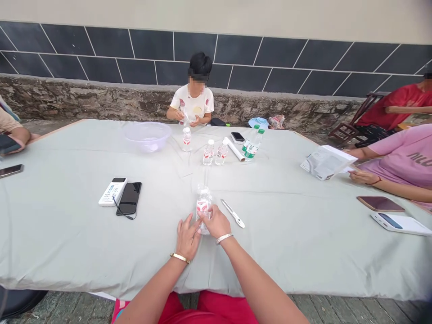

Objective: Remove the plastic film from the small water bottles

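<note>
A small clear bottle (203,205) with a red and white label sits in front of me, wrapped in crinkled see-through plastic. Whether it stands or lies is hard to tell. My right hand (218,221) is closed on its lower right side, thumb and fingers at the plastic. At the lower left, my left hand (187,236) lies with its fingers spread, the index fingertip reaching to the bottle. A white utility knife (232,213) lies just right of my right hand.
Farther back stand small labelled bottles (208,153), two green-capped water bottles (254,145) and a purple basin (147,136). A power bank (113,192) and black phone (129,199) lie left. Across sits a person (193,101); another at right holds a plastic package (324,163).
</note>
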Demonstrator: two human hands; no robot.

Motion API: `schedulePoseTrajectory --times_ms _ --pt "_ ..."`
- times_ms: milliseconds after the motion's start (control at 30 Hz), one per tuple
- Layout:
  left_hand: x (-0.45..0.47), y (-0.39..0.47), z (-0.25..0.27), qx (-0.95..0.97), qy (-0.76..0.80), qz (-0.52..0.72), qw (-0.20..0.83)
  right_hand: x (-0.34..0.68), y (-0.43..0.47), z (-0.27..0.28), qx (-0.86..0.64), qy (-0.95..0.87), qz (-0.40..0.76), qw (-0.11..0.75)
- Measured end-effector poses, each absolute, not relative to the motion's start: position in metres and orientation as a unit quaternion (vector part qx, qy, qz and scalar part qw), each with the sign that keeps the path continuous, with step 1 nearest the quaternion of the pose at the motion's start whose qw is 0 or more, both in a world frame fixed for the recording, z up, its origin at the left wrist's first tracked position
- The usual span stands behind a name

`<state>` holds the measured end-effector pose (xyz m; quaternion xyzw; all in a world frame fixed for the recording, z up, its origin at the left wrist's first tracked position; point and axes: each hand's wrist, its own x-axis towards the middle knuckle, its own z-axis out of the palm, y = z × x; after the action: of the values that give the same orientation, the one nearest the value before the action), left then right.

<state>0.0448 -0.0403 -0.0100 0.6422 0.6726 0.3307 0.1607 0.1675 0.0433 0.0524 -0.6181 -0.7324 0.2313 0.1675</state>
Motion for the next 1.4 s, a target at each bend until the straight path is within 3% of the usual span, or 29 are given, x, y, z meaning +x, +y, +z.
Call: schedulePoseTrajectory --times_ms 300,467,567,767,867,1000,1100,1200,1300,1400 --pt "0.045 -0.041 -0.003 0.664 0.656 0.310 0.184 0.197 0.046 0.026 -0.643 -0.687 0.248 0.228" --pt "0.049 -0.038 0.002 0.634 0.669 0.331 0.200 0.199 0.045 0.027 -0.644 -0.586 0.405 0.279" --pt "0.053 -0.023 0.017 0.584 0.704 0.337 0.225 0.186 0.044 0.028 -0.629 -0.554 0.443 0.320" --pt "0.049 0.011 0.049 0.547 0.770 0.175 0.279 0.183 0.041 0.027 -0.620 -0.565 0.415 0.352" --pt "0.030 0.011 0.046 0.500 0.792 0.209 0.281 0.194 0.045 0.028 -0.630 -0.597 0.373 0.327" --pt "0.012 0.009 0.040 0.447 0.789 0.299 0.298 0.208 0.048 0.026 -0.653 -0.672 0.277 0.214" --pt "0.013 0.013 0.042 0.471 0.793 0.275 0.272 0.220 0.052 0.027 -0.675 -0.691 0.222 0.134" --pt "0.014 0.015 0.042 0.471 0.800 0.257 0.269 0.231 0.055 0.035 -0.680 -0.688 0.227 0.116" --pt "0.010 0.009 0.037 0.451 0.791 0.289 0.296 0.225 0.051 0.048 -0.649 -0.705 0.183 0.221" --pt "0.007 -0.004 0.033 0.451 0.787 0.293 0.302 0.193 0.040 0.057 -0.522 -0.760 0.165 0.350"
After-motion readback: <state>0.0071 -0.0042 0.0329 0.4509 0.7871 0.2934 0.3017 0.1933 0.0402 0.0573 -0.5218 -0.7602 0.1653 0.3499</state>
